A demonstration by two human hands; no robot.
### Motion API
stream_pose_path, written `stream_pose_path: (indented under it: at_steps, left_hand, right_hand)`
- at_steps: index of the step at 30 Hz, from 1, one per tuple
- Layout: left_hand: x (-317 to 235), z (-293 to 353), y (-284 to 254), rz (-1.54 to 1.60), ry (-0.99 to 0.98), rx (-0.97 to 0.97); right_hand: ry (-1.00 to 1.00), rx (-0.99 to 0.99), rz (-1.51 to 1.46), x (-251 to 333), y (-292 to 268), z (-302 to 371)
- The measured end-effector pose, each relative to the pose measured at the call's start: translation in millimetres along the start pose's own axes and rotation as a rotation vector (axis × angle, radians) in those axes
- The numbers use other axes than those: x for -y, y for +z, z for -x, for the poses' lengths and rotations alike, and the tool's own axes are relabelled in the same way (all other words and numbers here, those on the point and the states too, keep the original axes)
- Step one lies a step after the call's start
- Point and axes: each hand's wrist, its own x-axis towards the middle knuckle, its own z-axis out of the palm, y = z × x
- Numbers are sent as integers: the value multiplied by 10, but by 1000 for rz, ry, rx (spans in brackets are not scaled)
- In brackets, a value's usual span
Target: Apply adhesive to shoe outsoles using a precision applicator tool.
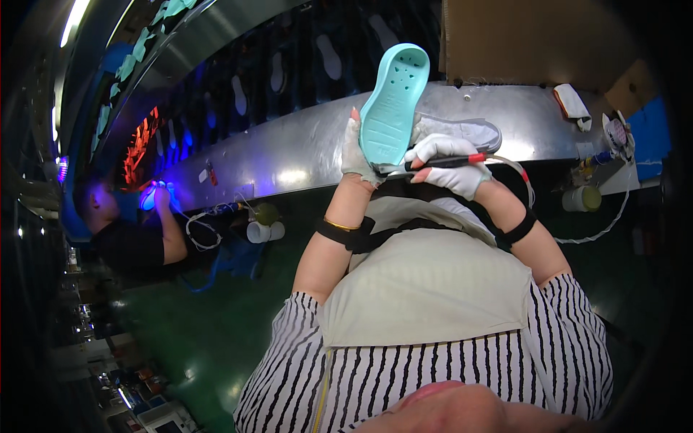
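Head view: left hand [359, 153], in a white glove with bare fingertips, grips a turquoise shoe sole [393, 105] by its lower left edge; fingers partly curled, fingertips pointing up along the side. Sole stands tilted, wider end uppermost, in front of a metal ledge [289, 159]; perforations show near its top. Right hand [455, 169], similarly gloved, has its fingers curled round a slim black-and-red tool [475, 158], tip directed at the sole's lower end; cannot tell whether they touch. A pale hose [516, 166] runs from the tool toward the right. Behind the right hand, a grey-white shoe [473, 131] lies on the ledge; farther right, a folded white cloth [572, 107]. Far left: a co-worker [133, 231] beside blue light
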Motion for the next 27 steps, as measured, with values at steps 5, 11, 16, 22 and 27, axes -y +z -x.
stream_pose_path:
  at_steps: [5,11,16,22,27]
  left_hand:
    - [8,2,118,-71,-21,-3]
    - [-69,-84,-58,-55,-45,-31]
    - [-127,-96,48,-160,-119,71]
    - [-200,-114,122,-351,-258,-132]
    - [-322,-147,47,-470,-453,-140]
  right_hand:
    - [93,45,-224,-39,-47,73]
    - [-25,-96,-11,74,-112,-129]
    - [90,127,-13,126,-104,-84]
    - [56,49,43,259,-178,-141]
    - [46,221,191,314,-215,-230]
